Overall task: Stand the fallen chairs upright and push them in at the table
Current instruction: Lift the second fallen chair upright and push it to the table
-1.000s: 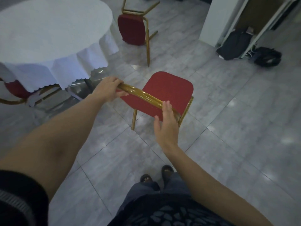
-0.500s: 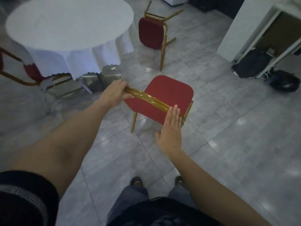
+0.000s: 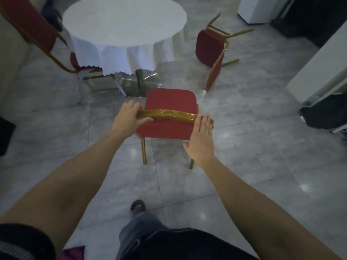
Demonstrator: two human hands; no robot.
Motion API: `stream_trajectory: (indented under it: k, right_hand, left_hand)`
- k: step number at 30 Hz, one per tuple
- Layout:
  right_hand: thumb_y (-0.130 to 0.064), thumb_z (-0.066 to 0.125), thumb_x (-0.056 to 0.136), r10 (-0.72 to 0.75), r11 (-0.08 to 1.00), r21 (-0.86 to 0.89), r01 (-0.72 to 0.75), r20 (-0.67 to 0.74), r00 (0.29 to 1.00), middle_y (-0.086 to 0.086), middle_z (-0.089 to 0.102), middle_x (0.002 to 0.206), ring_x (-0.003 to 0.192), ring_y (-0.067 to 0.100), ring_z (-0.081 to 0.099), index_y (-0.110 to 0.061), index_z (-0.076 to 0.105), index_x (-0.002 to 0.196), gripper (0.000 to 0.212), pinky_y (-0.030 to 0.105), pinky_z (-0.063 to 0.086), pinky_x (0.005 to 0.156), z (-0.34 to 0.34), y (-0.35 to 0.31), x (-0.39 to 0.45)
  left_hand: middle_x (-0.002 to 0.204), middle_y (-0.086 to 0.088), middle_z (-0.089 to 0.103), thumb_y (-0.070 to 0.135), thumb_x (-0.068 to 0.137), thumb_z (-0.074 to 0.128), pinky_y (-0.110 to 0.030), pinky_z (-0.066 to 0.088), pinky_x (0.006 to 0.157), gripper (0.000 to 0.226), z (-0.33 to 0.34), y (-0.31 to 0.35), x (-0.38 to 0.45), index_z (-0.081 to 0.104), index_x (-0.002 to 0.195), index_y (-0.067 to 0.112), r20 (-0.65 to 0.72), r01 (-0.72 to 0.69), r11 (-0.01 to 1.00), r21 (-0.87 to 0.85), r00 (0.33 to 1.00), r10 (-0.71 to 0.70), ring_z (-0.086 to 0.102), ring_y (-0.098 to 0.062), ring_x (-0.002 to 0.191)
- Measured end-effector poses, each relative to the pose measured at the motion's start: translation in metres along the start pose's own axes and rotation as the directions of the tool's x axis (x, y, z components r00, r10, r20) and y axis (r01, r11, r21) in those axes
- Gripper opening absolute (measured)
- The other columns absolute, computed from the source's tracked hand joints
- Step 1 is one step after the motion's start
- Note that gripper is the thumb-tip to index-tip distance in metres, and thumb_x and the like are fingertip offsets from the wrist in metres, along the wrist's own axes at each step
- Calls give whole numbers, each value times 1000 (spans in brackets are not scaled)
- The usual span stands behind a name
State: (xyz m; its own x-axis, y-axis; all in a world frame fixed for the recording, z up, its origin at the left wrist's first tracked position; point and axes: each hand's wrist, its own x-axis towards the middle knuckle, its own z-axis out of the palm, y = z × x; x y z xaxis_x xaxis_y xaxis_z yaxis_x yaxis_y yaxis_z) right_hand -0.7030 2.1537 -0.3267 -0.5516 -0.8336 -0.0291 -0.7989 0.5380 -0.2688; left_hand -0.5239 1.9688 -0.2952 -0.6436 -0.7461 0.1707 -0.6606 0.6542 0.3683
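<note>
A red chair with a gold frame (image 3: 170, 102) stands upright in front of me, its seat facing the round table under a white cloth (image 3: 124, 21). My left hand (image 3: 127, 119) grips the left end of the chair's gold top rail. My right hand (image 3: 201, 137) lies flat against the rail's right end, fingers straight and together. A second red chair (image 3: 209, 47) lies tipped on its side to the right of the table. A third red chair (image 3: 32, 27) leans at the table's left, its seat partly hidden under the cloth.
The table's shiny metal foot (image 3: 139, 81) shows under the cloth, just beyond the upright chair. A white wall panel (image 3: 319, 68) and dark bags (image 3: 326, 113) sit at the right. Grey tiled floor lies around me; my foot (image 3: 138, 205) is below the chair.
The upright chair has turned square to the table and moved closer to it. The table and fallen chair now sit more centrally in view as I stepped round behind the chair.
</note>
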Motion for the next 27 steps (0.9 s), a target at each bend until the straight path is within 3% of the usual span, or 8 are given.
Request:
stream_trajectory:
  k: [5, 12, 14, 16, 18, 21, 24, 27]
  right_hand:
    - [-40, 69, 83, -101, 995, -12, 102, 59, 993, 23, -22, 157, 146, 34, -19, -2, -21, 148, 118, 43, -5, 121, -16, 30, 20]
    - [-30, 66, 88, -207, 967, 161, 197, 47, 977, 14, -16, 160, 149, 29, -8, -10, -13, 152, 104, 44, 20, 120, -24, 54, 31]
    - [-25, 65, 88, -241, 957, 172, 233, 26, 970, 8, -17, 161, 150, 25, -6, -14, -14, 152, 102, 42, 27, 118, -19, 63, 29]
    - [-22, 65, 88, -264, 949, 182, 258, 9, 964, 5, -19, 161, 150, 23, -5, -16, -15, 152, 103, 41, 32, 116, -14, 67, 33]
    - [-23, 65, 87, -274, 946, 180, 268, 8, 962, 4, -21, 160, 150, 24, -5, -17, -17, 151, 104, 40, 34, 115, -13, 65, 43]
    - [-26, 64, 88, -275, 948, 173, 269, 17, 961, 4, -22, 160, 150, 23, -6, -17, -19, 151, 104, 38, 33, 115, -12, 63, 68]
    - [-25, 64, 88, -282, 945, 176, 274, 17, 959, 4, -22, 160, 150, 23, -8, -17, -19, 151, 105, 39, 32, 116, -13, 62, 106]
    - [-22, 64, 87, -281, 945, 180, 274, 17, 960, 8, -20, 160, 149, 24, -10, -13, -16, 152, 104, 40, 28, 117, -15, 61, 148]
  left_hand:
    - [102, -10, 52, 33, 94, 55, -41, 44, 88, 33, 9, 14, -18, 59, 118, 12, -10, -11, 1000, 10, 1000, 11, 46, -27, 97]
    - [127, -10, 48, 25, 98, 48, -45, 49, 88, 38, 23, 38, -26, 47, 135, 18, -87, 128, 991, 34, 988, -125, 44, -29, 116]
    - [144, -10, 39, 20, 98, 48, -47, 44, 102, 48, 37, 37, -36, 36, 144, 18, -111, 132, 991, 28, 985, -128, 37, -32, 131]
    - [156, -10, 24, 21, 98, 48, -46, 27, 116, 61, 50, 34, -41, 20, 152, 17, -85, 133, 988, 75, 988, -126, 21, -31, 144]
    - [160, -9, 15, 23, 98, 47, -45, 19, 119, 66, 53, 32, -37, 11, 153, 17, -71, 138, 986, 98, 989, -132, 11, -28, 148]
    - [157, -8, 21, 26, 97, 48, -45, 26, 116, 66, 52, 28, -14, 13, 152, 18, -73, 161, 982, 94, 985, -155, 17, -29, 146]
    - [140, -10, 42, 24, 96, 49, -48, 43, 104, 52, 46, 22, 24, 32, 145, 15, -122, 152, 984, 94, 983, -141, 40, -31, 127]
    - [126, -10, 50, 22, 96, 49, -44, 47, 94, 42, 43, 14, 66, 43, 137, 14, -140, 106, 986, 126, 986, -88, 45, -29, 115]
